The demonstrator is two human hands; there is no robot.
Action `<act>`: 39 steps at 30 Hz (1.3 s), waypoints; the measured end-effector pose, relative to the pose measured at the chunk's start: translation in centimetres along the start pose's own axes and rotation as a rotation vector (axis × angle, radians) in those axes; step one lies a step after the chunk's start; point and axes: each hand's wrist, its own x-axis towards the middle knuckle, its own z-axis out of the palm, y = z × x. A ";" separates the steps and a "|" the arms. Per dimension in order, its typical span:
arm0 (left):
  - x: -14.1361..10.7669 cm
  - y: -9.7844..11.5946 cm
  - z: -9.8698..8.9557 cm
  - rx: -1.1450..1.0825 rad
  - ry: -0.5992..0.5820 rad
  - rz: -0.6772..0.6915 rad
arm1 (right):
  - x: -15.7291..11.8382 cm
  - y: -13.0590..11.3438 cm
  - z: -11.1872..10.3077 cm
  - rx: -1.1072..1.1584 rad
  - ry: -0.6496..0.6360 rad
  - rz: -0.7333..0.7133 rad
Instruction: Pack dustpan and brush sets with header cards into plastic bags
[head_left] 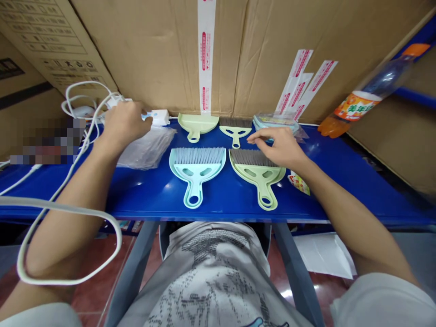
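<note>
My left hand (126, 121) is over the back left of the blue table, beside a small white box (160, 117) and above a stack of clear plastic bags (146, 147); what its curled fingers hold, if anything, is hidden. Above the green dustpan and brush set (260, 175) hovers my right hand (277, 144), thumb and fingers close together, contents unclear. A light blue set (195, 172) lies to its left. Behind them are a green dustpan (197, 125) and a separate green brush with dark bristles (235, 131). Wrapped pale blue items (275, 121) lie behind my right hand.
An orange drink bottle (368, 97) leans at the back right. White cables (73, 170) loop over my left forearm. Cardboard (153, 54) walls off the back of the blue table (218, 209). A small colourful packet (299, 182) lies near my right wrist.
</note>
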 end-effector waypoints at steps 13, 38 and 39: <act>-1.0 2.4 1.6 -0.437 -0.021 0.528 | -0.8 -11.4 4.3 -0.306 -0.497 -0.724; -4.7 8.4 3.2 -1.669 -0.447 0.092 | 1.5 -7.3 2.9 -0.346 -0.164 -0.547; -5.1 8.9 3.4 -1.674 -0.486 0.081 | 1.5 -7.3 3.1 -0.358 -0.178 -0.581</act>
